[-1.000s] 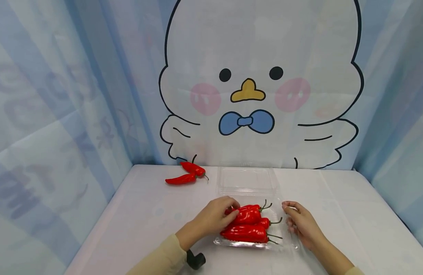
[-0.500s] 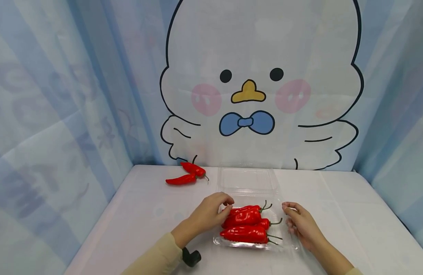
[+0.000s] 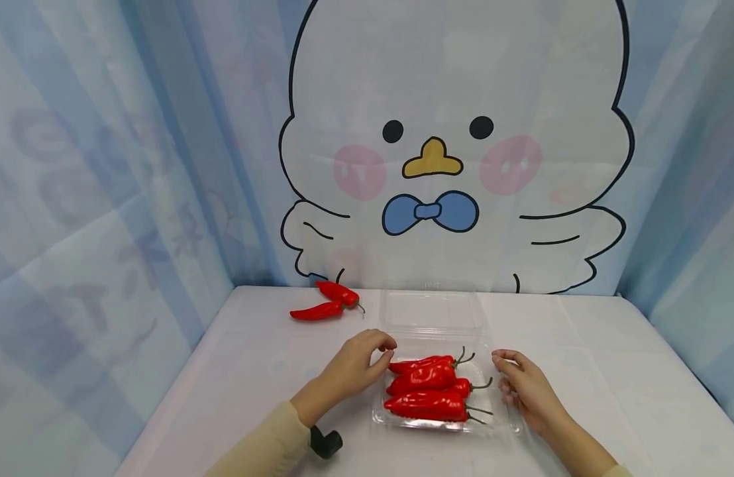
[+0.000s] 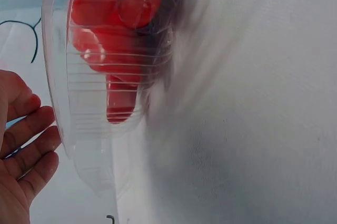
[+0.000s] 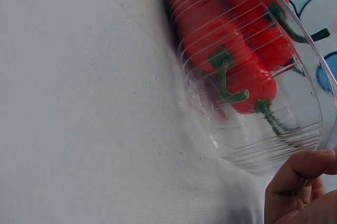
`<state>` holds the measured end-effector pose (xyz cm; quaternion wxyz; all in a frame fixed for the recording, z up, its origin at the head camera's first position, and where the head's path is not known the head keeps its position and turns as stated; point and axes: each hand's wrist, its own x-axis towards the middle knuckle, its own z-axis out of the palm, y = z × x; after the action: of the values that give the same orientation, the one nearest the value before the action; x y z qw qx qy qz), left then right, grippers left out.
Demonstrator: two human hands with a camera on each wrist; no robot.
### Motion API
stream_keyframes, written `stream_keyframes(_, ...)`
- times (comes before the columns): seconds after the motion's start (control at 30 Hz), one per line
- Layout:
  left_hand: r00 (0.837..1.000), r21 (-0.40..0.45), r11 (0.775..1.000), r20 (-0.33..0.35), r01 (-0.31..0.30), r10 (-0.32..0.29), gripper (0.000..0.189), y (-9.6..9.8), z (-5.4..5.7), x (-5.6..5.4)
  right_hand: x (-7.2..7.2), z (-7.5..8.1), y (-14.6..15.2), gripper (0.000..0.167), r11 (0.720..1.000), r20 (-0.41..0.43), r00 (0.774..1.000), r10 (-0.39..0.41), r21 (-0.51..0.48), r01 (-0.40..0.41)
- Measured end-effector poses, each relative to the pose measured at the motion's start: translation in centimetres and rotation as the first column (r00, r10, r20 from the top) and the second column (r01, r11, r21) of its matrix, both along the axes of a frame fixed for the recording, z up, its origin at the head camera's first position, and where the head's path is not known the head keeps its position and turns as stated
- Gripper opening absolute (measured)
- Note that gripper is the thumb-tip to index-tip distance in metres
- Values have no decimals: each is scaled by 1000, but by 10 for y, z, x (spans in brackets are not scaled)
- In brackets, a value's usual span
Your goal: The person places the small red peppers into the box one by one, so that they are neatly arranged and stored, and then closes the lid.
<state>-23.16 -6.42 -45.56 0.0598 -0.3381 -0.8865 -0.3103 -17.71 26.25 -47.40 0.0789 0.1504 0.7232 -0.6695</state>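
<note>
Fingers (R) (image 3: pixel 511 357) on 1 box (image 3: pixel 435 426), 4+ peppers (image 3: pixel 426 404) in, 2 loose peppers (image 3: pixel 319 311)

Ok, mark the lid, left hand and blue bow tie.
Lid (image 3: pixel 432 311), head view: middle of its clear panel.
Left hand (image 3: pixel 355 363), head view: back of the hand.
Blue bow tie (image 3: pixel 428 211), head view: its knot.

Near the table's (image 3: pixel 581 371) far edge, left of centre, two loose peppers (image 3: pixel 317 311). Before these, rightward, a tray (image 3: pixel 387 422) with piled peppers (image 3: pixel 425 405) inside, lid (image 3: pixel 429 313) behind; left hand (image 3: pixel 355 363) beside its left edge, right hand (image 3: pixel 530 392) at its right.
</note>
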Motion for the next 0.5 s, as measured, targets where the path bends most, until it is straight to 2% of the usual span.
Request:
stream_keyframes(0.33,999,15,999,-36,-31,32,17,-6,0,-4,0,0,0,39,1000,-2,1000,-5,-12,5)
stream_keyframes(0.5,998,23,999,-56,-41,42,16,-12,-3,-11,0,0,0,39,1000,-5,1000,-10,-16,10)
